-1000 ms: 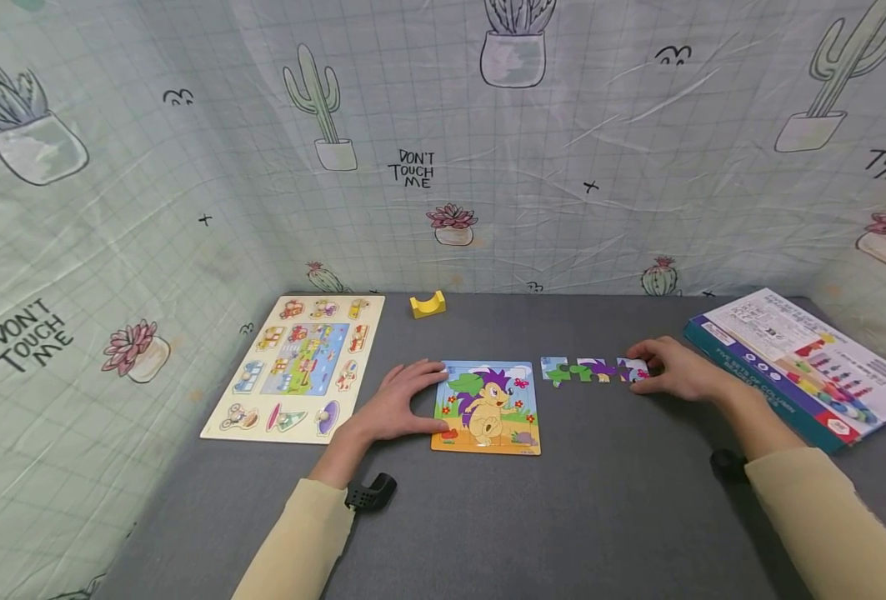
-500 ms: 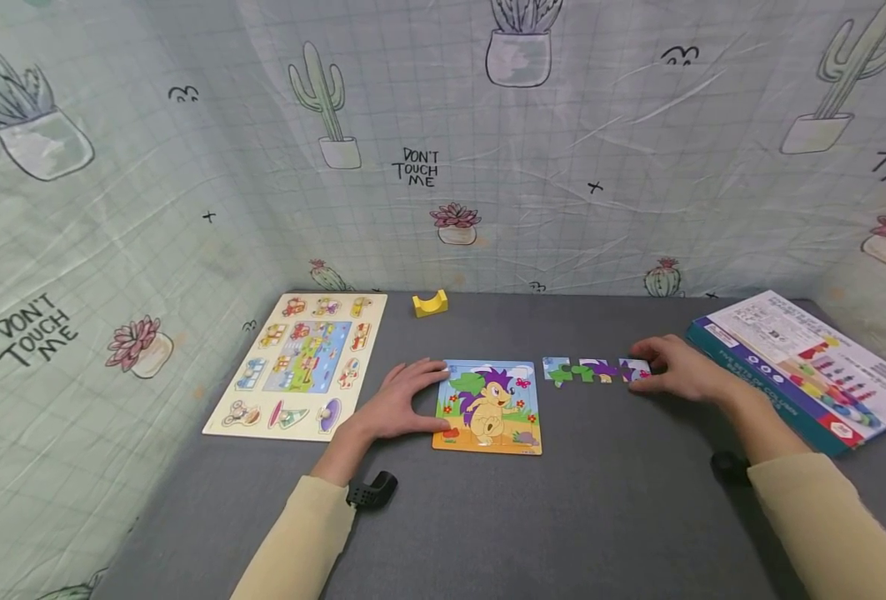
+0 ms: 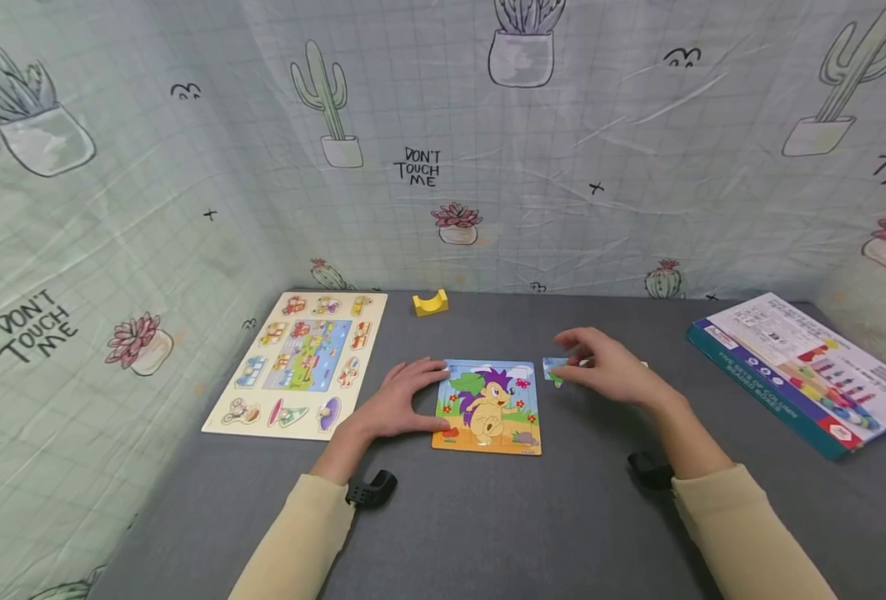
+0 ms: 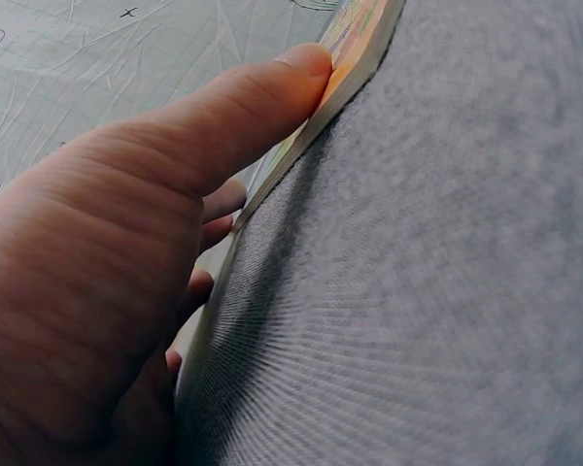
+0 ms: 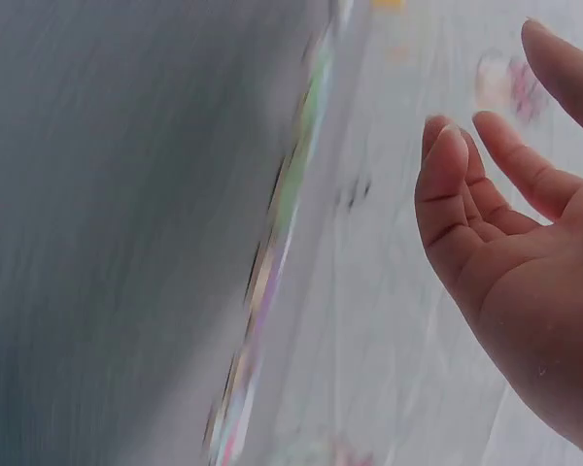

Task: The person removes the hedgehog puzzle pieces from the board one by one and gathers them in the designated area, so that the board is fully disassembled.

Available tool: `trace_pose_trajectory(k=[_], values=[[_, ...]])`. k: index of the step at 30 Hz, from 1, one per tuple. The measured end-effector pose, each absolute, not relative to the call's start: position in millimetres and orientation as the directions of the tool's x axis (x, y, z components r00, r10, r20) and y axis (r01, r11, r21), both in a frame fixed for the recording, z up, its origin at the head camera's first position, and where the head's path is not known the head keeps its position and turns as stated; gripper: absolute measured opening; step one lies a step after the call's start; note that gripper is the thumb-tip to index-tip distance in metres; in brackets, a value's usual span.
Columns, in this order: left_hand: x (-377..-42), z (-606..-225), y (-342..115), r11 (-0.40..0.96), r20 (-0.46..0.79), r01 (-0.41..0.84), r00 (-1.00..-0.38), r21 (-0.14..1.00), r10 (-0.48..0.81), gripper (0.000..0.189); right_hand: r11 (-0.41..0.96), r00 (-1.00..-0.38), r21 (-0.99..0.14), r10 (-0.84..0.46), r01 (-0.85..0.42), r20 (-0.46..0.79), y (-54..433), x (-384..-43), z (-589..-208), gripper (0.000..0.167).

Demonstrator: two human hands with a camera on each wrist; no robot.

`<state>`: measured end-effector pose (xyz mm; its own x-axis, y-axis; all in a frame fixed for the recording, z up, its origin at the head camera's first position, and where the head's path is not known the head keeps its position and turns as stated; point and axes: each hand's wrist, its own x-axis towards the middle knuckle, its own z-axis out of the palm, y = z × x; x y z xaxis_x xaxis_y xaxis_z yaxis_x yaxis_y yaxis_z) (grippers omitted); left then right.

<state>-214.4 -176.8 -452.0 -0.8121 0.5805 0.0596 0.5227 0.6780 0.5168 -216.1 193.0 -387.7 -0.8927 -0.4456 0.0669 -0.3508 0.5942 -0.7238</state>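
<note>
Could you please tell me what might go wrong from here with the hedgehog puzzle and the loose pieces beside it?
The right hand hovers over the row of loose pieces; coming down, it might nudge them out of line. It also hides most of the row in the head view, so the wrong piece could be taken. The left hand touches the hedgehog puzzle at its left side, so a push might slide it into the nearby pieces.

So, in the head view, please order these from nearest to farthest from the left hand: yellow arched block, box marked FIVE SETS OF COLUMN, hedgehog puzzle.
1. Hedgehog puzzle: touched at its left edge by the left hand.
2. Yellow arched block: beyond the hand, near the table's far edge.
3. Box marked FIVE SETS OF COLUMN: far right side.
</note>
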Motion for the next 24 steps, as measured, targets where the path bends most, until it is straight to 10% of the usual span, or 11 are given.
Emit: trace_pose_trajectory(k=[24], values=[[-214.3,-454.9,-178.1,0.644,0.102,0.539,-0.803,0.542,0.587,0.083,0.641,-0.796,-0.659,-0.596,-0.393,-0.105,64.8,-220.5,-410.6,0.042]])
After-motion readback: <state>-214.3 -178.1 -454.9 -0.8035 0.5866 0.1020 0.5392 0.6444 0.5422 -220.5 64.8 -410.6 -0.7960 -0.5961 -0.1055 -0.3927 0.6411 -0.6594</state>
